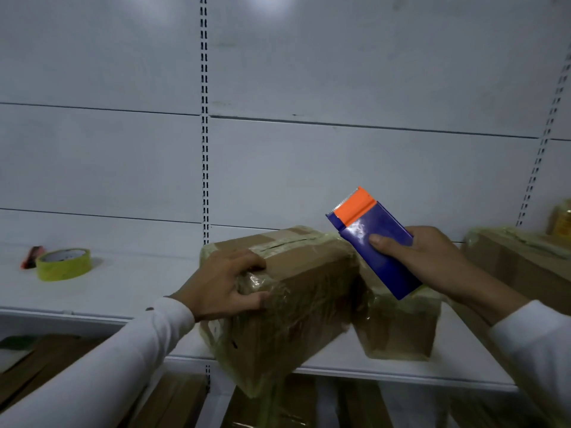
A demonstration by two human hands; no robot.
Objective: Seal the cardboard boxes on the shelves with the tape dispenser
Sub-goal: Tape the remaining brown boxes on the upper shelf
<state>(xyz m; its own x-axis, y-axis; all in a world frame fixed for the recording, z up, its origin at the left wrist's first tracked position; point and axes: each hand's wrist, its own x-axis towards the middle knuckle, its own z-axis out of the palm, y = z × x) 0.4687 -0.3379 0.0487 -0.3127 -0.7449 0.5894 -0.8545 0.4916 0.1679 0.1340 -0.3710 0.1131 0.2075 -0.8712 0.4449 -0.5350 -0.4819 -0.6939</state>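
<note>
A tape-wrapped cardboard box [296, 298] sits on the white shelf [129, 291] and juts out over its front edge. My left hand [222, 285] grips its upper left corner, fingers over the top and thumb on the front face. My right hand [432, 257] holds the blue tape dispenser [375, 242], raised above the box's right end with its orange, toothed head pointing up and left. A second wrapped box [398, 329] stands just behind and to the right, partly hidden by the dispenser.
A yellow tape roll [63, 264] lies at the shelf's left beside a small red and black object [31, 257]. Another wrapped box [519, 264] stands at the far right, with a yellowish item [560, 219] behind it. Brown cartons [55, 372] fill the lower shelf.
</note>
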